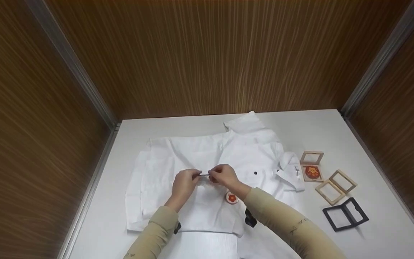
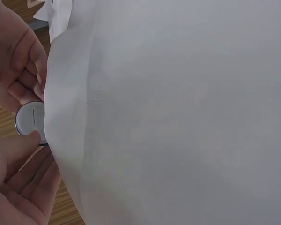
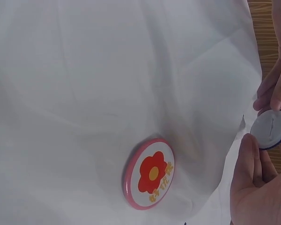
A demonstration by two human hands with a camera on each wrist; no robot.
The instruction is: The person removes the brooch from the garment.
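Between both hands, above a white shirt, is a round pin badge. Its pale back with a thin pin faces the wrist cameras, and a dark blue edge runs round it. My left hand pinches one side of the badge, its thumb on the back in the left wrist view. At the opposite side, my right hand grips the rim between thumb and fingers. A second badge, pink-rimmed with a red flower and yellow characters, lies face up against the shirt, below the right hand in the head view.
Right of the shirt are a light wooden frame case with a red-orange round piece, another wooden folding frame and a black folding frame. All rest on the white table. Wood-patterned panels enclose the back and sides.
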